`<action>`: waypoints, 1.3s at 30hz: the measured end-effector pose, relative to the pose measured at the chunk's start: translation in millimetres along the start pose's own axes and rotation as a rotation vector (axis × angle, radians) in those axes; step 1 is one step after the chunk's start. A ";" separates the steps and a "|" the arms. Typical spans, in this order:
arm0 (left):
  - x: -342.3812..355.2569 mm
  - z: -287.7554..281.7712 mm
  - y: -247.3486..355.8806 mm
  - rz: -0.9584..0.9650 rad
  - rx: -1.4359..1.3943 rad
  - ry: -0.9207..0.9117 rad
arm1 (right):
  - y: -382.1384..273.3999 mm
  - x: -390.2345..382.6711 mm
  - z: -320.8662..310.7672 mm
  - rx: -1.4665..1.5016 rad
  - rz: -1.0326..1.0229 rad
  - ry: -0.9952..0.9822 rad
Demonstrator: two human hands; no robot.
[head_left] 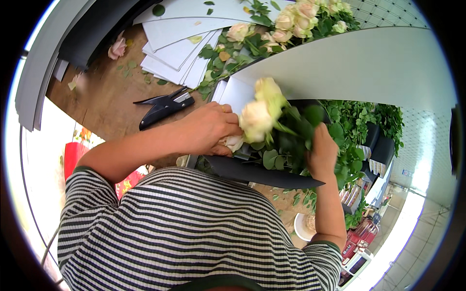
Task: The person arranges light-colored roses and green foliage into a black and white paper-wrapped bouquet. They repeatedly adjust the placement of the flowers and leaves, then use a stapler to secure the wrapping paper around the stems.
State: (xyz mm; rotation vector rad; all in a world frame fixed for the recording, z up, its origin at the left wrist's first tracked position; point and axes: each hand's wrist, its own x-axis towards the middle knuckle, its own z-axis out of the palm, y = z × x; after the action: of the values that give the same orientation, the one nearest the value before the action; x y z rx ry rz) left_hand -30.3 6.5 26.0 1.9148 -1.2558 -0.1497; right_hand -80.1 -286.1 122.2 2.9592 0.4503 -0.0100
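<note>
My right hand (323, 153) is closed round the leafy stems of pale cream roses (257, 121), whose heads point left and are smeared by motion. Close to those heads, my left hand (217, 128) has its fingers curled over another pale rose (233, 142); its fingertips are partly hidden. Both hands are inside a trough formed by a tall white panel (349, 68) on the far side and a dark, pointed sheet edge (264, 173) on the near side. Green leaves (274, 159) lie between the hands.
A black stapler (167, 107) lies on the brown wooden table (109, 104), left of the trough. White sheets (179, 56) are fanned out behind it. More cream roses (296, 22) lie beyond the panel. Leafy stems (359, 131) pile up at right, above a white bucket (302, 228).
</note>
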 end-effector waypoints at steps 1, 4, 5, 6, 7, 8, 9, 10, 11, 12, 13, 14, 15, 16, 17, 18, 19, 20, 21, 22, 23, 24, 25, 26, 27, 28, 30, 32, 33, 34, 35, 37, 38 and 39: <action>-0.4 -0.9 1.2 0.008 -0.005 0.020 | -5.8 7.1 9.4 0.002 0.026 -0.030; -6.1 1.6 3.9 -0.056 -0.073 0.009 | -4.4 4.0 49.0 -0.049 0.026 -0.032; -7.1 2.2 3.0 -0.065 -0.085 0.011 | -3.9 1.7 56.9 -0.059 0.027 -0.023; -9.1 3.6 3.5 -0.071 -0.058 0.025 | -2.8 -1.0 59.2 -0.011 0.019 -0.094; -10.5 3.4 4.3 -0.076 -0.031 0.037 | -0.7 -2.4 56.9 -0.004 -0.020 -0.091; -11.2 2.9 4.8 -0.079 -0.005 0.048 | 1.3 -2.3 49.2 0.003 -0.058 -0.088; -12.0 2.0 6.4 -0.110 -0.023 0.039 | 1.3 0.6 36.8 0.016 -0.099 -0.086; -13.3 0.6 7.5 -0.143 -0.042 0.030 | 0.3 7.6 15.0 -0.023 -0.105 -0.206; -15.8 0.6 7.7 -0.185 -0.056 0.022 | -7.4 19.9 -8.3 0.001 -0.152 -0.180; -17.6 1.7 6.7 -0.160 0.014 0.055 | -11.7 27.2 -19.0 0.102 -0.211 -0.108; -17.4 -0.7 8.2 -0.211 -0.020 -0.016 | -14.3 32.0 -20.6 0.200 -0.259 -0.032; -16.9 -6.2 11.3 -0.264 -0.053 -0.085 | -19.1 36.7 -12.5 0.354 -0.257 -0.043; -17.1 -9.1 12.7 -0.312 -0.084 -0.155 | -26.7 42.6 -2.8 0.505 -0.250 -0.049; -18.5 -7.3 11.5 -0.294 -0.079 -0.150 | -31.5 47.0 6.5 0.654 -0.244 -0.054; -20.2 -5.7 10.1 -0.276 -0.073 -0.146 | -32.2 47.6 19.0 0.577 -0.286 -0.067; -21.1 -4.8 7.9 -0.262 -0.063 -0.136 | -31.9 50.0 34.6 0.500 -0.336 -0.076; -21.2 -5.2 7.4 -0.265 -0.063 -0.144 | -32.8 52.1 43.6 0.421 -0.384 -0.084; -20.2 -7.1 7.7 -0.266 -0.064 -0.153 | -34.6 53.5 47.3 0.417 -0.367 -0.030; -20.2 -8.0 8.5 -0.275 -0.068 -0.158 | -36.6 56.1 48.8 0.421 -0.367 -0.017; -20.2 -8.6 9.0 -0.281 -0.068 -0.159 | -38.5 58.5 48.5 0.426 -0.365 -0.004; -19.9 -9.4 9.4 -0.285 -0.069 -0.161 | -40.5 59.9 49.2 0.430 -0.361 0.008; -20.1 -9.0 9.1 -0.283 -0.072 -0.161 | -42.7 58.2 51.7 0.433 -0.384 0.010; -21.0 -8.2 8.5 -0.293 -0.086 -0.169 | -45.4 55.2 54.9 0.437 -0.406 0.011; -21.8 -7.5 7.8 -0.301 -0.100 -0.178 | -46.7 53.0 56.8 0.441 -0.427 0.013; -21.8 -9.1 7.1 -0.308 -0.110 -0.193 | -47.2 51.9 57.9 0.427 -0.439 0.011; -21.2 -14.1 6.7 -0.361 -0.259 -0.192 | -47.2 51.0 58.1 0.413 -0.450 0.009; -16.0 -28.0 6.1 -0.462 -0.551 -0.190 | -47.5 50.1 57.0 0.400 -0.464 0.005; -12.2 -19.5 -2.6 -0.191 -0.346 0.211 | -47.8 49.9 55.5 0.399 -0.469 0.001; -10.5 -15.7 -4.8 -0.054 -0.240 0.416 | -47.7 50.8 56.0 0.407 -0.473 0.006; -8.8 -15.2 -0.2 -0.045 -0.191 0.256 | -47.8 51.9 56.6 0.415 -0.477 0.011; -6.5 -12.0 3.5 -0.079 -0.129 0.139 | -47.7 52.2 56.4 0.423 -0.481 0.016; -2.5 -6.6 5.7 -0.147 0.002 -0.098 | -47.8 54.1 43.3 0.398 -0.451 -0.068; -3.6 -7.5 5.5 -0.145 0.034 -0.119 | -47.4 56.2 36.9 0.384 -0.437 -0.110; -5.3 -6.1 5.4 -0.147 0.034 -0.115 | -44.9 58.2 35.7 0.443 -0.360 -0.018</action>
State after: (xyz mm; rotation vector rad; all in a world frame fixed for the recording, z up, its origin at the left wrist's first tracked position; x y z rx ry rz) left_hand -33.6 13.3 32.0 2.0528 -1.1976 -0.3206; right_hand -37.2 -231.7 78.6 3.2421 1.1001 -0.1997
